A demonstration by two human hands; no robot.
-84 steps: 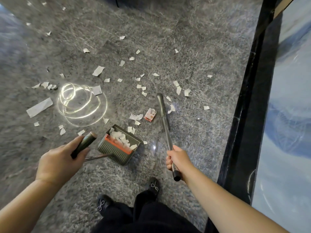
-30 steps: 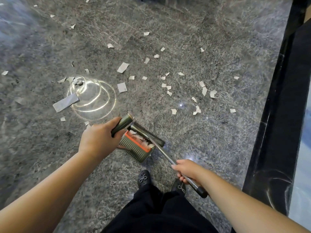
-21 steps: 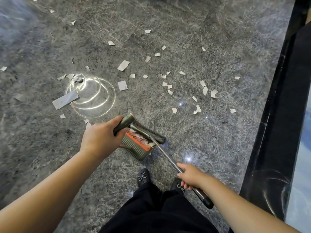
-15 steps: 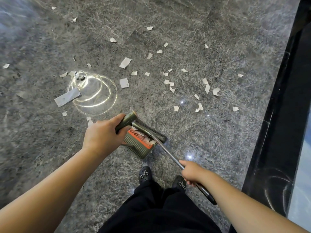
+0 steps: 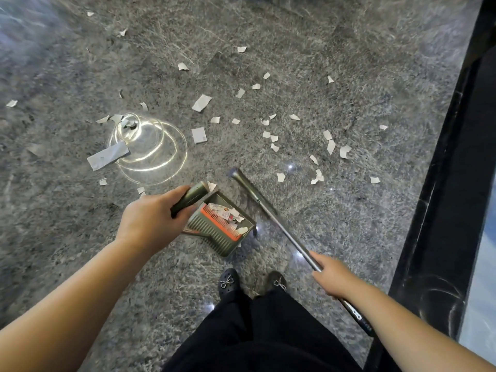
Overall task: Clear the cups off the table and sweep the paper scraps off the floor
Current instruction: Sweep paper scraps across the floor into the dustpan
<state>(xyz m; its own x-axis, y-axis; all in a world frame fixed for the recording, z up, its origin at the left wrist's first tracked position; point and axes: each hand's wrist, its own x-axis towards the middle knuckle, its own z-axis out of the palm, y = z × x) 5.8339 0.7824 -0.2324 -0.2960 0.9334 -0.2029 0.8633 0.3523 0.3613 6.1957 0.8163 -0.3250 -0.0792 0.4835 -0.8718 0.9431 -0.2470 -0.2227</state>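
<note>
Since a moment ago the broom has been lifted out of the dustpan and swung out to the right, so that its head now lies on the floor just beyond the pan's far right corner, apart from it. The floor, a wide grey stone expanse, is open to the far and left; on the right it is bounded by a black raised edge running near to far, close beside the broom shaft. Paper scraps are scattered mostly far and right of the pan, with a larger strip to the left beside a ring-shaped light reflection. Some scraps already lie inside the pan. The left hand is wrapped closed around the dustpan's handle; the right hand is closed around the broom shaft low down, forefinger laid along it. For the next stroke, the nearest cluster on the right should probably be gathered first, drawn toward the pan's open mouth in short pulls, the pan's lip pressed flat to the floor. The swing is best kept clear of the black edge and of the shoes just near the pan
</note>
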